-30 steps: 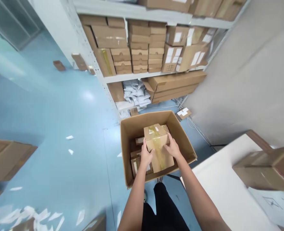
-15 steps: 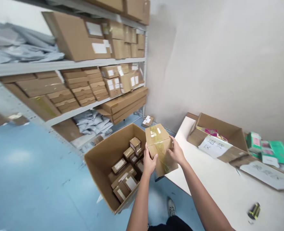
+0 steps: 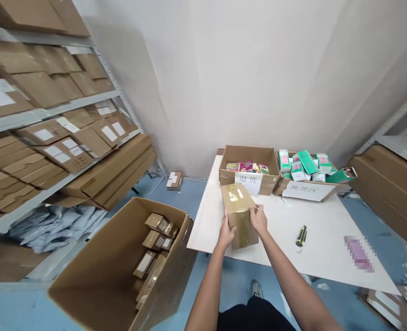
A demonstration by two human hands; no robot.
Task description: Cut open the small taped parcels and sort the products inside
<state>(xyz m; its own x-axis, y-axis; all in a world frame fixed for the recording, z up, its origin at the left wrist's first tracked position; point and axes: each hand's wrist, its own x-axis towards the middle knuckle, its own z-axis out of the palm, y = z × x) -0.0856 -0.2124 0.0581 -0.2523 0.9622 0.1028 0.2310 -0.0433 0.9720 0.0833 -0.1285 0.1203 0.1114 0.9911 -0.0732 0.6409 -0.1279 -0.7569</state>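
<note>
Between my two hands is a taped cardboard box [image 3: 242, 216], held at the near left edge of the white table [image 3: 275, 243]. My left hand [image 3: 226, 233] grips its left side, thumb on the near face. On the opposite side my right hand [image 3: 259, 219] has its fingers closed on the box's upper right edge. Clear yellowish tape and small white labels show on its top. Whether its underside touches the table cannot be made out. A yellow and black utility knife [image 3: 301, 236] lies on the table to the right of my hands.
At the left stands a big open carton [image 3: 113, 248] with several small boxes inside. Shelves [image 3: 51, 110] of cartons line the left. On the table's far side are two labelled open boxes, one with colourful packs [image 3: 246, 166], one with green-white packs [image 3: 305, 163].
The view has turned right. My hands have carried the cardboard box from beside the big carton to the table's near left edge.
</note>
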